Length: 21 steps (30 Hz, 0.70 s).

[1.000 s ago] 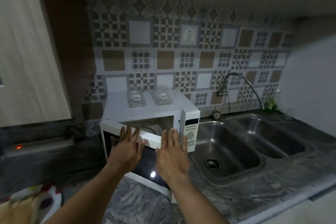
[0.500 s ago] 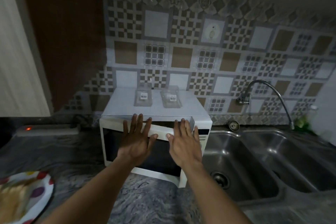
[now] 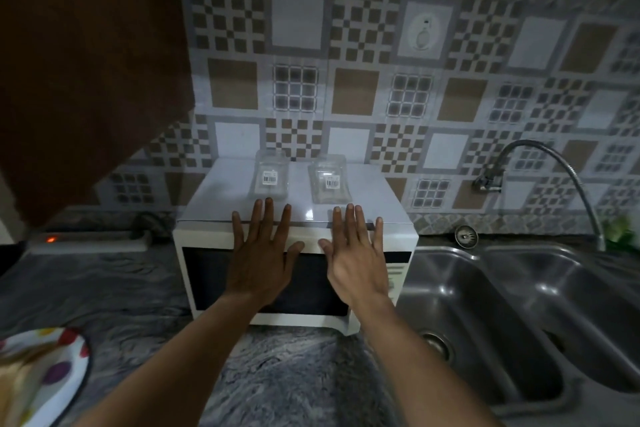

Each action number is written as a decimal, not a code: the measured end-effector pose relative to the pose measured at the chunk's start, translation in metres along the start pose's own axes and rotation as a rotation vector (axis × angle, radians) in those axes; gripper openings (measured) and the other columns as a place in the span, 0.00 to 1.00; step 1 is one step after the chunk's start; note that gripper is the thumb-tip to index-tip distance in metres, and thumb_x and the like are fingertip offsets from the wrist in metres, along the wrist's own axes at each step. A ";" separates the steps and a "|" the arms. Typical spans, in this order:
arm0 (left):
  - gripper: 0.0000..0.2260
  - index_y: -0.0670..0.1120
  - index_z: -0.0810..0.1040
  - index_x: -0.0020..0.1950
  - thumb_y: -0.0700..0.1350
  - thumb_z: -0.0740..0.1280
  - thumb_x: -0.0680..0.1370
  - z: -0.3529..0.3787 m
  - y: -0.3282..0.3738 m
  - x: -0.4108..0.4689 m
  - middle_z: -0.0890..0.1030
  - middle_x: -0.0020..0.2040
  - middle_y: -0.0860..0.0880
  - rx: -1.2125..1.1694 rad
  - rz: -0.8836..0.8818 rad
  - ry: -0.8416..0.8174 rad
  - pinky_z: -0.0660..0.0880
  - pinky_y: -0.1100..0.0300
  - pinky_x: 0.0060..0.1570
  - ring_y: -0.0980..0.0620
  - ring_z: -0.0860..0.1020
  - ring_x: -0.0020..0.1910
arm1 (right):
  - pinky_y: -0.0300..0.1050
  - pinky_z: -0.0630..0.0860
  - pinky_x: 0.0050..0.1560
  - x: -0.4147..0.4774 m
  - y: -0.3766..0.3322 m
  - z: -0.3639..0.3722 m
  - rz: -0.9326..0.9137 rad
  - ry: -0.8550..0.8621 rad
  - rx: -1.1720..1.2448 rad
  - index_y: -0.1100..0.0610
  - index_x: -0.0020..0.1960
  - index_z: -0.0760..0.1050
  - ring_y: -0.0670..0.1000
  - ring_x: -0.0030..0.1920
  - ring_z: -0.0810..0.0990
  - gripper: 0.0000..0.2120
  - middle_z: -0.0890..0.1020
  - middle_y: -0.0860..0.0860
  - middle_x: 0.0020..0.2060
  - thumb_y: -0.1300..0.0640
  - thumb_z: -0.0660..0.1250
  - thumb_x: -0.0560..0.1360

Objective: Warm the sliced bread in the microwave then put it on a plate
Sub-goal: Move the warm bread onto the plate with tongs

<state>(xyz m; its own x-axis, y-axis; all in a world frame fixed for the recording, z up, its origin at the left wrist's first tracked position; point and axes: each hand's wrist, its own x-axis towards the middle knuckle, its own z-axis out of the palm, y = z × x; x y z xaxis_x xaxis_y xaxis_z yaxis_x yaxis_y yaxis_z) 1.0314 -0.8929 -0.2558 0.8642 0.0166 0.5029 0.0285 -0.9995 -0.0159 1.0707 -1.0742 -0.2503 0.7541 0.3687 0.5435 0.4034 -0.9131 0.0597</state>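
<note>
Both hands are empty and flat. The left hand and right hand press with straight, spread fingers against the upper door of the microwave, and their fingertips reach over its top front edge. The door appears flush with the casing, but whether it has latched cannot be confirmed from this view. Pressure applied only along the top edge could leave the lower corner unseated, and the oven would then refuse to start. Two clear containers stand loose on the microwave's top at twelve o'clock from the hands. The left fingertips are just beside the nearer one, so a hard shove or a jolt to the cabinet could topple them or slide them off. The microwave's right front corner sits close to the sink at three o'clock, and sideways force could walk it toward that rim. A tan, blurred mass that is probably the sliced bread lies on the dotted plate at seven o'clock, near the front of the counter. Whether any bread is inside the oven is hidden. If none is, the oven would be started empty. A left forearm drawn back carelessly could also clip the plate.
</note>
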 end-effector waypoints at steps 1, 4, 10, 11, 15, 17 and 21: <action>0.31 0.47 0.53 0.81 0.62 0.47 0.82 0.000 0.000 0.003 0.53 0.80 0.41 0.005 -0.007 -0.009 0.43 0.34 0.74 0.41 0.47 0.80 | 0.66 0.45 0.77 0.001 0.002 0.002 -0.012 -0.002 0.004 0.62 0.80 0.57 0.58 0.80 0.51 0.30 0.60 0.60 0.78 0.44 0.45 0.85; 0.32 0.45 0.60 0.79 0.63 0.47 0.82 0.003 0.000 0.008 0.61 0.78 0.40 0.021 -0.043 -0.043 0.45 0.32 0.74 0.41 0.54 0.79 | 0.67 0.45 0.77 0.005 0.011 0.006 -0.048 -0.016 0.019 0.62 0.80 0.57 0.59 0.80 0.49 0.29 0.60 0.61 0.78 0.45 0.45 0.85; 0.35 0.44 0.68 0.75 0.66 0.45 0.80 -0.001 -0.006 0.019 0.70 0.74 0.43 0.067 -0.052 -0.060 0.43 0.34 0.74 0.43 0.63 0.76 | 0.70 0.48 0.76 0.015 0.017 0.008 -0.061 -0.028 0.071 0.63 0.77 0.64 0.60 0.80 0.54 0.29 0.64 0.62 0.76 0.46 0.45 0.84; 0.35 0.44 0.68 0.75 0.67 0.44 0.80 -0.003 -0.007 0.020 0.71 0.73 0.43 0.066 -0.051 -0.057 0.44 0.34 0.74 0.43 0.65 0.75 | 0.70 0.48 0.76 0.016 0.017 0.008 -0.060 -0.027 0.076 0.63 0.76 0.65 0.60 0.80 0.54 0.30 0.65 0.62 0.76 0.46 0.45 0.83; 0.36 0.45 0.67 0.76 0.67 0.45 0.78 -0.005 -0.006 0.022 0.69 0.75 0.44 0.036 -0.053 -0.055 0.45 0.38 0.76 0.45 0.65 0.75 | 0.69 0.44 0.76 0.018 0.018 0.006 -0.042 -0.046 0.111 0.62 0.73 0.70 0.59 0.79 0.57 0.28 0.70 0.60 0.73 0.47 0.49 0.82; 0.37 0.45 0.66 0.76 0.68 0.45 0.78 -0.007 -0.008 0.024 0.69 0.75 0.44 0.016 -0.055 -0.065 0.47 0.39 0.76 0.46 0.65 0.76 | 0.68 0.41 0.77 0.019 0.017 0.004 -0.029 -0.060 0.141 0.61 0.73 0.70 0.58 0.79 0.58 0.26 0.71 0.58 0.73 0.47 0.53 0.83; 0.37 0.45 0.64 0.78 0.68 0.45 0.78 -0.012 -0.007 0.026 0.66 0.77 0.44 -0.017 -0.068 -0.114 0.47 0.44 0.78 0.46 0.62 0.77 | 0.67 0.44 0.77 0.020 0.017 -0.002 -0.018 -0.057 0.200 0.61 0.73 0.71 0.56 0.75 0.67 0.24 0.75 0.57 0.70 0.48 0.58 0.82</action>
<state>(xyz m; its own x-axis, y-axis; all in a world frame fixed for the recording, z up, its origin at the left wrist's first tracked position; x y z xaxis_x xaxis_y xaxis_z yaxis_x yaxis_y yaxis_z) 1.0480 -0.8861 -0.2319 0.9119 0.0861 0.4012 0.0808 -0.9963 0.0301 1.0919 -1.0830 -0.2369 0.7715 0.3994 0.4953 0.5078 -0.8555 -0.1012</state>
